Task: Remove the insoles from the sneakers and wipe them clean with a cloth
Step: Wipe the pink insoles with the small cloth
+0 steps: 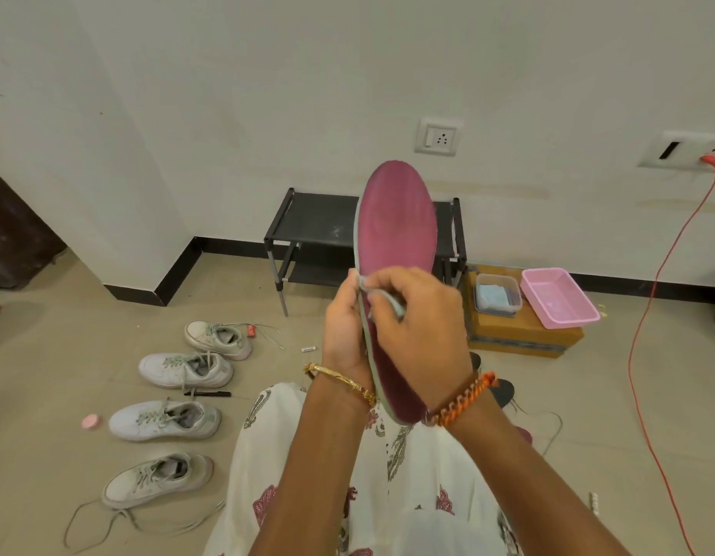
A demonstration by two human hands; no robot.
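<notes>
Floor (46, 355) | left hand (343, 335) grips insole (396, 218) | right hand (420, 319) pinches cloth (392, 300)

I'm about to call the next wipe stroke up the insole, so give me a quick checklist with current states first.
1. Insole out of the shoe and held up: ok.
2. Left hand grips the insole's edge near the middle: ok.
3. Right hand pinches the cloth against the pink face: ok.
4. Upper part of the insole free for the stroke: ok, nothing touches it.
5. Insole's face clean: cannot tell; the heel end looks darker.
6. Other sneakers' insoles removed: cannot tell; four white sneakers lie on the floor to the left.
</notes>
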